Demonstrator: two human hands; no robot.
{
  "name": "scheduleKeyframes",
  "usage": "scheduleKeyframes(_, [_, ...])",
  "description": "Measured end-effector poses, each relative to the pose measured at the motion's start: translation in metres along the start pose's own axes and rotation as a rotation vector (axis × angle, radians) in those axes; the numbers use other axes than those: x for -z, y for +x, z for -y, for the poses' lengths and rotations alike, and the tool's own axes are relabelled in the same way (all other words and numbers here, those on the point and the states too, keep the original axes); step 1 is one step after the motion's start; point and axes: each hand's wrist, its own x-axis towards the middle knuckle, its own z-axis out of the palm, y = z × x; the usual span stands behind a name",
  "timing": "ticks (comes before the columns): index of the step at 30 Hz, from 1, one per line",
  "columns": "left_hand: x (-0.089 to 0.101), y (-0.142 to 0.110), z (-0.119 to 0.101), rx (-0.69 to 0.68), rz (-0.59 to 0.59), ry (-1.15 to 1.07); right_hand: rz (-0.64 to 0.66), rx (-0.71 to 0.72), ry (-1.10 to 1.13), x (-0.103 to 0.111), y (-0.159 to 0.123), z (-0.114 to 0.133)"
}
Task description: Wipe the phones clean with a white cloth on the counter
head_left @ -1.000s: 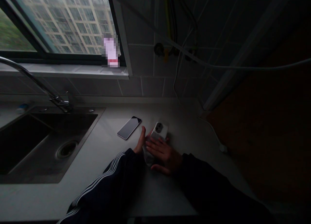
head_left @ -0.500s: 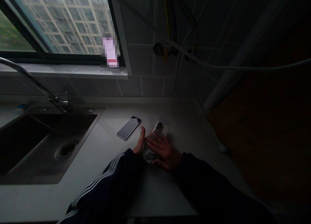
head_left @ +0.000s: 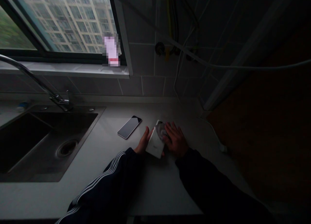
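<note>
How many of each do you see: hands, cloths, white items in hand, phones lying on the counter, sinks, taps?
Hands: 2 (left hand, right hand)
Cloth: 1
White item: 1
Phone: 1
Sink: 1
Tap: 1
Total: 7

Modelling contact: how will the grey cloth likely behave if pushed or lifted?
The grey cloth looks floppy, as it bunches in folds under the right hand. It is probably light, since that hand covers much of it. Pushed along the flat face of the white item in the left hand, it would likely wrinkle or slide, not roll.
</note>
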Motion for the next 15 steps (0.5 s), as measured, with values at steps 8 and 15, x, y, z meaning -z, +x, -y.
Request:
scheduleKeyframes(8, [-0.004,0.003,-0.003,-0.03,-0.026,-0.061,0.009,0.085,0.064,-0.003,-0.001,0.005])
scheduleKeyframes(15, [-0.003,0.004,-0.006,-0.02,-0.165,-0.04,0.116,0.468,0.177,0.002,-0.014,0.033])
